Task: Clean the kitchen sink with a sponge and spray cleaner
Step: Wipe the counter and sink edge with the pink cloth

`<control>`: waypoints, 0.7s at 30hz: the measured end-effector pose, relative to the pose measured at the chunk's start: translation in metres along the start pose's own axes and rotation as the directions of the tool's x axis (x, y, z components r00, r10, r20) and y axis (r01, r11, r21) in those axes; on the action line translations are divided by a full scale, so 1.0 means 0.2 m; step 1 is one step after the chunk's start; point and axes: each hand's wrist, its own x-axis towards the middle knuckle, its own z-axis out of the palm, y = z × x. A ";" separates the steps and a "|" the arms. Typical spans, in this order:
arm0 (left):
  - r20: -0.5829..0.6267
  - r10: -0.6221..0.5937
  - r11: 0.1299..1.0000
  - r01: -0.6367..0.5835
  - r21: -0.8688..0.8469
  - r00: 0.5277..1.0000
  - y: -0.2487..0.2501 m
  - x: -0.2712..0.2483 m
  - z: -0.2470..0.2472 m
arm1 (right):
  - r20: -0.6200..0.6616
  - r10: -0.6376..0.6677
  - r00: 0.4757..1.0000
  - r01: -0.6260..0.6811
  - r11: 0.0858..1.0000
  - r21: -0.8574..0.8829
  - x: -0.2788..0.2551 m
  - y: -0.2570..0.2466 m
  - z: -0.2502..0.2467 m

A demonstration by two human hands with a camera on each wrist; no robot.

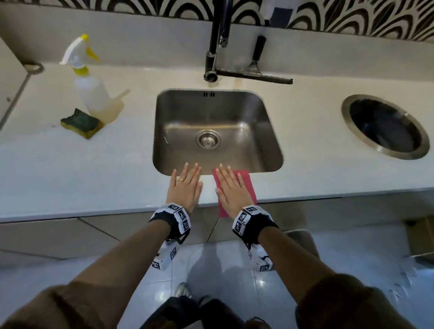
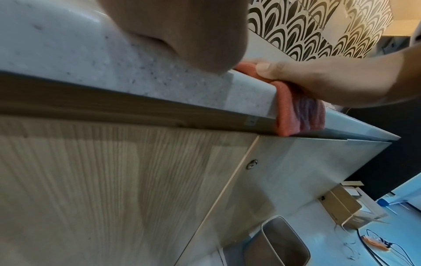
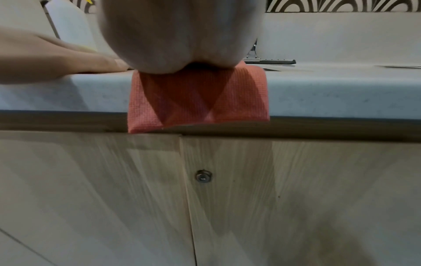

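Apparently nothing is started yet.
My left hand [image 1: 185, 185] lies flat and empty, my right hand [image 1: 233, 190] flat on the red cloth [image 1: 250, 183]; sponge [image 1: 82, 123], spray bottle [image 1: 90, 84] and sink [image 1: 218, 132] untouched.

Head view looks down from above and forward onto the countertop [image 1: 61, 172], sink [image 1: 218, 132] centred, far wall at top, floor and legs at bottom.

Left wrist view sits low under the left hand [image 2: 173, 30], just off the counter's near edge, facing right along it; cabinet fronts [image 2: 114, 180] fill the lower part.

Right wrist view sits low under the right hand [image 3: 180, 34], facing the cabinet straight on, very near.

All three share the red cloth [image 3: 198, 100] draped over the near edge.
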 end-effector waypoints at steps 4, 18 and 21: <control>-0.004 0.000 1.000 0.000 -0.012 1.000 0.00 0.01 0.01 | 0.003 0.039 0.999 -0.039 0.999 -0.009 -0.03 0.07 -0.02; -0.005 -0.027 1.000 0.027 -0.006 1.000 0.01 -0.01 0.00 | 0.003 0.081 0.997 -0.081 0.997 -0.002 -0.15 0.51 -0.07; 0.012 -0.024 1.000 0.025 -0.018 1.000 0.00 0.00 -0.01 | 0.009 0.069 0.998 -0.068 0.998 -0.015 -0.16 0.61 -0.09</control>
